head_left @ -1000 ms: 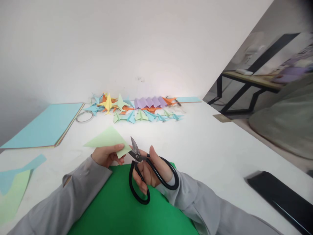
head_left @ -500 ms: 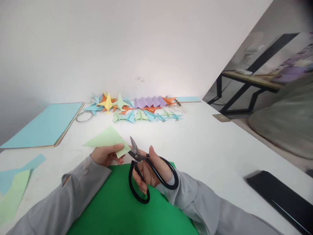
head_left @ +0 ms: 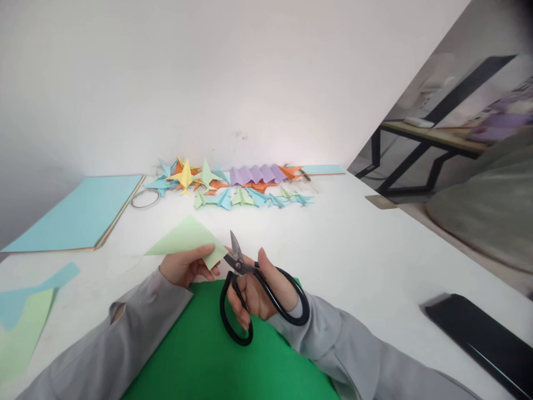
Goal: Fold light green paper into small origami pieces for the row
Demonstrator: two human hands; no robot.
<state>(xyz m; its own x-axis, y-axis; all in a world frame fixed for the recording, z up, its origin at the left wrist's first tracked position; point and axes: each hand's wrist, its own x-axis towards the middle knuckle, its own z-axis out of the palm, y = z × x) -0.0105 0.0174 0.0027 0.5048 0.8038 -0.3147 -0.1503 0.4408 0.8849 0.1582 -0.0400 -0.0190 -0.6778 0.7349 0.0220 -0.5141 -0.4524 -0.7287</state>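
My left hand point(head_left: 188, 265) pinches a folded sheet of light green paper point(head_left: 187, 236), thumb on top and fingers beneath. In my right hand point(head_left: 266, 289) is a pair of scissors point(head_left: 305, 311) with large black looped handles. The blades are spread apart, one pointing up and the lower one at the paper's right corner. Whether that lower blade lies under or just beside the paper is hard to tell. Below both hands lies a green sheet point(head_left: 233, 366).
Folded paper figures point(head_left: 185, 176) and a pleated purple strip point(head_left: 257, 174) line the wall. A blue-topped paper stack point(head_left: 79, 214), wire coil point(head_left: 145, 198) and paper scraps point(head_left: 31, 328) lie left. A black object point(head_left: 478, 339) rests on the right of the white table point(head_left: 353, 250).
The scissors' blades have opened slightly wider. The paper's right corner stays by the lower blade, and both hands appear slightly further right, as does the whole scene.
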